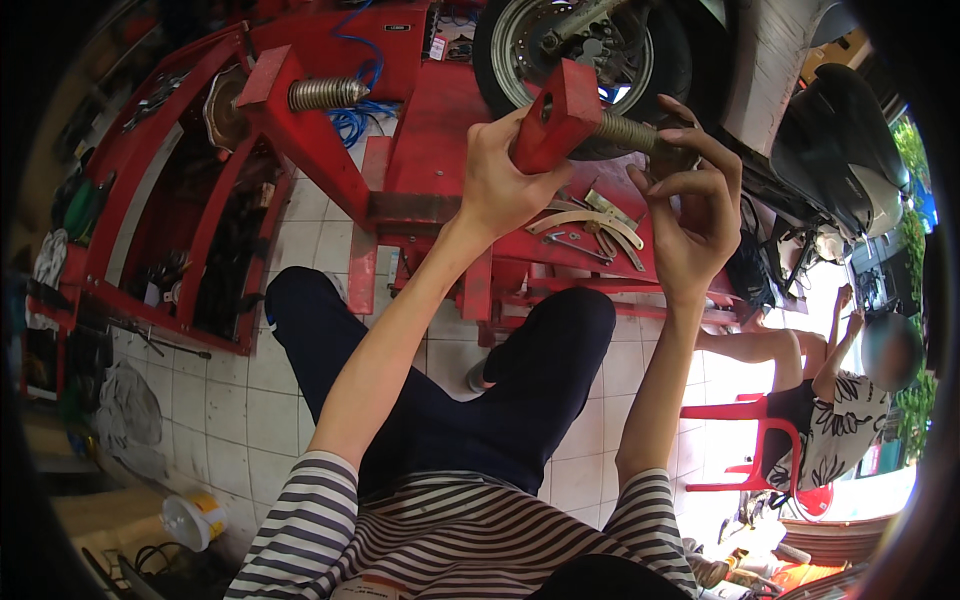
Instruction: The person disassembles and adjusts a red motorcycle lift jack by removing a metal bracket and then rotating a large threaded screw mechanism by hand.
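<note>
My left hand is wrapped round an upright red metal block of a clamp on a red stand. A thick threaded screw passes through this block and points right. At the screw's right end, my right hand has its fingers curled round a dark rounded end piece, partly hidden by the fingers. To the left stands the matching red clamp arm, with its own threaded screw and a round plate on its far side.
A motorcycle wheel stands just beyond the clamp. Curved metal pieces and small tools lie on the red platform. Blue hose coils behind. A red open-framed cabinet is at left, a white bucket lower left. A person sits on a red chair at right.
</note>
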### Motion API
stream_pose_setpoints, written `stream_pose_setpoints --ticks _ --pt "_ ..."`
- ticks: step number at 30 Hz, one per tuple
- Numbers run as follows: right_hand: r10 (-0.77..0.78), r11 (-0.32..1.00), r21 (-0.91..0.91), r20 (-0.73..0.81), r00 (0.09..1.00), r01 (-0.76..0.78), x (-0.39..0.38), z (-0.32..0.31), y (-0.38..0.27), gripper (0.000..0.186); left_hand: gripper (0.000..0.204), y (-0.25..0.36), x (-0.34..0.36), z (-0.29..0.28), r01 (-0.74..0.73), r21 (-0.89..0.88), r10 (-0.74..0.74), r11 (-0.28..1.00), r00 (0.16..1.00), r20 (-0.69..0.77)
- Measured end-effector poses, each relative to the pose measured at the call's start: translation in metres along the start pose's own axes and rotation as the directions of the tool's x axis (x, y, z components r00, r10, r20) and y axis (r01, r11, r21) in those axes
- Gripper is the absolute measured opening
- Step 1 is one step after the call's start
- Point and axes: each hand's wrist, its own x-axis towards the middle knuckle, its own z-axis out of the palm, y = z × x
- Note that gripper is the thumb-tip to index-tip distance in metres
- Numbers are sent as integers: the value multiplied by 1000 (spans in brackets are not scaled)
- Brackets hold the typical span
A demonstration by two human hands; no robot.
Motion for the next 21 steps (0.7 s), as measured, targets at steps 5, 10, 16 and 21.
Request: stream_pose_setpoints --ticks 5,10,16,21 --pt "490 859 193 -36 871 -475 2 1 -22 42 32 -2 0 -4 -43 65 41 997 999 33" --pt "714 616 248 226 663 -747 16 -14 -32 46 32 -2 -2 -6 -43 60 43 997 999 6" --pt "235 929 293 2 972 -225 3 0 3 60 35 -2 -1 -4 -35 54 32 998 999 42" --pt "426 829 353 106 899 -434 4 3 -11 68 39 -3 -1 -6 -48 72 45 996 998 40"
